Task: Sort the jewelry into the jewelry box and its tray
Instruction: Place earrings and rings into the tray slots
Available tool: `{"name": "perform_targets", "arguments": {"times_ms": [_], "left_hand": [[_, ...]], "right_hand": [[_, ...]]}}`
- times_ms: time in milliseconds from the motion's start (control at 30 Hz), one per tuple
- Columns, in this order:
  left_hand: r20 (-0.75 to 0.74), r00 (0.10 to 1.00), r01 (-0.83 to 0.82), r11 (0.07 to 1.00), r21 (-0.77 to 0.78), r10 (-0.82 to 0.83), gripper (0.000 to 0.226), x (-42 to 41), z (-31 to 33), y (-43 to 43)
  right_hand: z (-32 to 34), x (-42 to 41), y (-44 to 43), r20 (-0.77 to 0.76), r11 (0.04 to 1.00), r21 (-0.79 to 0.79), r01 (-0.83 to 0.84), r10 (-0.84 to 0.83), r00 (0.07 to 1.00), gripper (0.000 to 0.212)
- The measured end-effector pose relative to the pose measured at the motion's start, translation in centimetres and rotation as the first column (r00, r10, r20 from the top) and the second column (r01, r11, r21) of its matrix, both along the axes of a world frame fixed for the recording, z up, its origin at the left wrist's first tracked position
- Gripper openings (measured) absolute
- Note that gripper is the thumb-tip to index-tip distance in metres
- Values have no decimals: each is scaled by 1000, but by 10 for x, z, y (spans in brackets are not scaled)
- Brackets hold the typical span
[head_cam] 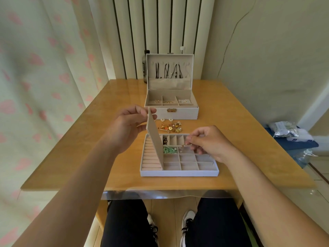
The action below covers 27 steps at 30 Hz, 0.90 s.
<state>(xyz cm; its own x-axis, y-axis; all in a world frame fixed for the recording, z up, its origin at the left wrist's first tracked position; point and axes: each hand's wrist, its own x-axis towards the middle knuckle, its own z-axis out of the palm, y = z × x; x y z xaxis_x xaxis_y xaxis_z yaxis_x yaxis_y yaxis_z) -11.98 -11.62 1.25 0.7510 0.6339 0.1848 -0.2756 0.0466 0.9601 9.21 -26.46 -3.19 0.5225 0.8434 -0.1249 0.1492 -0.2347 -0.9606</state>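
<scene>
2 hands are at work over the tray point(179, 172) near the front of the bench point(114, 107). the right hand point(209, 141) has its grip pressed together on a small gold earring point(185, 144), thumb and forefinger pinching it just above the middle row of compartments, beside the cell that holds the green hair ties point(168, 150). the left hand point(128, 124) pinches the top edge of the tray's flap point(154, 139), a stiff beige panel tilted up from between the ring rolls point(149, 157) and the grid of cells.

the earring looks very light, thin and easily bent, with a dangling part that could snag on the velvety lining; a fingertip pinch on its solid body rather than the hanging bit seems the safest hold. it is probably slippery too, being polished metal. the flap looks rigid and light, easy to steady by its edge.

the remaining loose jewelry point(170, 127) lies in a tangle on the bench between the tray and the jewelry box point(179, 111): gold pieces, pearl-like beads, small flower shapes. the box stands open behind, necklaces point(169, 70) hanging inside its upright lid, a few small pieces in its rear compartments. most tray cells look bare, so the sorting seems well short of done.
</scene>
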Motion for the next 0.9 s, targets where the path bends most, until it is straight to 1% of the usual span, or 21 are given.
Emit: {"name": "perform_targets", "arguments": {"times_ms": [133, 333, 433, 533, 600, 667, 700, 833, 900], "left_hand": [[3, 1000, 13, 1000, -4, -13, 17, 3, 2, -4], [2, 1000, 15, 1000, -8, -15, 11, 9, 2, -8], [-8, 1000, 15, 1000, 11, -15, 9, 10, 2, -8], [-12, 1000, 22, 1000, 13, -22, 12, 11, 2, -8], [-16, 1000, 23, 1000, 16, -23, 15, 11, 1, -8], [-20, 999, 28, 999, 18, -28, 14, 12, 1, -8], [-19, 999, 33, 999, 17, -33, 13, 13, 1, -8], [-20, 999, 45, 999, 24, -45, 17, 15, 2, -9], [-10, 998, 58, 998, 21, -57, 18, 16, 3, -10]], "right_hand": [[-1, 2, -3, 45, 999, -25, 23, -22, 999, 11], [-9, 0, 1, 190, 996, -91, 4, 14, 982, 7], [-10, 2, 1, 245, 997, -83, -4, 25, 969, 13], [-10, 3, 1, 312, 995, -89, -44, 70, 947, 21], [-10, 5, 1, 366, 987, -141, -73, 121, 923, 16], [-8, 9, 1, 409, 976, -196, -95, 170, 896, 8], [-7, 12, 1, 422, 972, -215, -99, 184, 888, 8], [-8, 15, 2, 453, 969, -227, -97, 193, 870, 9], [-11, 15, 3, 470, 973, -207, -97, 186, 863, 12]]}}
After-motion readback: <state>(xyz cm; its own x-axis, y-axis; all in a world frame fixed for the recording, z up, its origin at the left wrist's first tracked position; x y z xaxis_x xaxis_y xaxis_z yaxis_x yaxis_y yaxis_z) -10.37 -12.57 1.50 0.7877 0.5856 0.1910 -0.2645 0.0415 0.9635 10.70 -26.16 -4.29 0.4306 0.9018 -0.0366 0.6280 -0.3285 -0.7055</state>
